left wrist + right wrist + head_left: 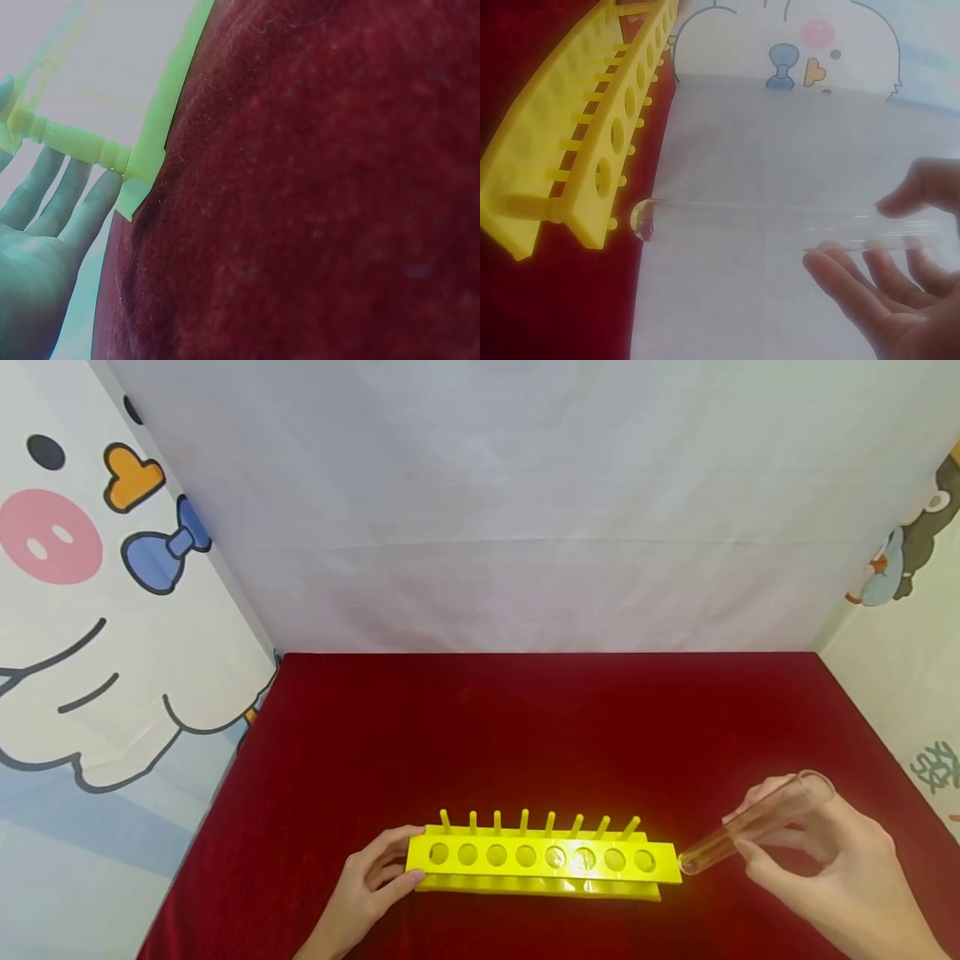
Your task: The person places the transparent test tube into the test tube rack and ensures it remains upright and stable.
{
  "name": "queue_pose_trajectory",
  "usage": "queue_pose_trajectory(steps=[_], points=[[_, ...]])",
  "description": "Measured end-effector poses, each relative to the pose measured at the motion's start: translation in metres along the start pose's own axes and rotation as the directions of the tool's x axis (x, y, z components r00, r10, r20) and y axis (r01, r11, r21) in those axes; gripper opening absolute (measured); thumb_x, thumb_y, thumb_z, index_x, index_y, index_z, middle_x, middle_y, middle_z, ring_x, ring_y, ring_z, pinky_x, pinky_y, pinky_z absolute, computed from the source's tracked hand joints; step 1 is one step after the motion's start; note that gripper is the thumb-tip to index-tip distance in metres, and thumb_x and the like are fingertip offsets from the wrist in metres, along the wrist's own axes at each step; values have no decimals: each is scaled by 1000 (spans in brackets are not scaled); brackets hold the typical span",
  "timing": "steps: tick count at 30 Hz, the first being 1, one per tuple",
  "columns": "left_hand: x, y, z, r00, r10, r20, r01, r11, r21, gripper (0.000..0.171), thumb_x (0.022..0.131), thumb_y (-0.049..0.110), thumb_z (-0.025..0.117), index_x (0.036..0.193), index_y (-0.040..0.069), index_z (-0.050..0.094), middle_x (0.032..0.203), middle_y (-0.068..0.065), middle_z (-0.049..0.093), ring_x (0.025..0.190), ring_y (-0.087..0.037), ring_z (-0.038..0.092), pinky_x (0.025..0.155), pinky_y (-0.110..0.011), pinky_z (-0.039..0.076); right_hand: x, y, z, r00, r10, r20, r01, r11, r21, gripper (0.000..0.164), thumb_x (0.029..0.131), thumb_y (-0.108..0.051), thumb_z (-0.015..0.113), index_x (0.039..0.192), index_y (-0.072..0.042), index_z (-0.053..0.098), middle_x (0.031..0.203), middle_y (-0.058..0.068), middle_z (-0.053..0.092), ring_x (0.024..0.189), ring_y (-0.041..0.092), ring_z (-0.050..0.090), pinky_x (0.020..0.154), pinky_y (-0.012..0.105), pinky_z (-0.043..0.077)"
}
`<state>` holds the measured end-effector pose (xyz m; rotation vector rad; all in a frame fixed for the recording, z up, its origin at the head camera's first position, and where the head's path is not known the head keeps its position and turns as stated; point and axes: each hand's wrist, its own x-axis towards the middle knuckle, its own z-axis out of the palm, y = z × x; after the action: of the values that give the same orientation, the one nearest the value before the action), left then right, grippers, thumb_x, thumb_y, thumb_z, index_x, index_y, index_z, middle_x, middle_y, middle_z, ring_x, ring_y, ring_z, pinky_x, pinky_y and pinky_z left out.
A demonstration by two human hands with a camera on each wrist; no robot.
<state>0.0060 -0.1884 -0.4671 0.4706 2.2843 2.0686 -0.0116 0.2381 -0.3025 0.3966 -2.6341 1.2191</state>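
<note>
A yellow test tube rack with a row of round holes and a row of upright pegs stands on the red cloth. My left hand grips its left end, thumb in front and fingers behind; in the left wrist view, fingertips touch the end post of the rack. My right hand pinches a clear glass test tube between thumb and fingers. The tube slants, its rounded bottom low beside the rack's right end. In the right wrist view, a small gap shows between tube and rack. No tube stands in the holes.
The red cloth covers the table. A white sheet hangs behind it, and cartoon-printed panels stand at the left and right sides.
</note>
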Motion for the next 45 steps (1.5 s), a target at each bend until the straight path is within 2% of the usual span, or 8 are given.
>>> queue_pose_trajectory(steps=[11, 28, 45], points=[[-1, -2, 0, 1000, 3, -1, -3, 1000, 0, 44, 90, -4, 60, 131, -3, 47, 120, -23, 57, 98, -22, 61, 75, -34, 56, 2, -7, 3, 999, -37, 14, 37, 999, 23, 49, 65, 17, 77, 101, -10, 57, 99, -3, 56, 78, 6, 63, 68, 13, 52], [1, -1, 0, 1000, 16, 6, -16, 1000, 0, 44, 89, -5, 60, 131, -4, 46, 119, -23, 57, 98, -22, 61, 74, -34, 56, 5, -6, 12, 999, -30, 32, 29, 999, 45, 53, 64, 16, 78, 105, -10, 58, 100, -4, 57, 80, 4, 63, 68, 13, 52], [0, -5, 0, 1000, 29, 5, -29, 1000, -1, 45, 89, -7, 59, 132, -6, 45, 120, -24, 56, 97, -22, 61, 74, -34, 56, 9, -7, 14, 996, -80, 46, 76, 993, 85, 52, 63, 19, 77, 104, -8, 59, 99, -3, 58, 79, 6, 63, 69, 14, 52]])
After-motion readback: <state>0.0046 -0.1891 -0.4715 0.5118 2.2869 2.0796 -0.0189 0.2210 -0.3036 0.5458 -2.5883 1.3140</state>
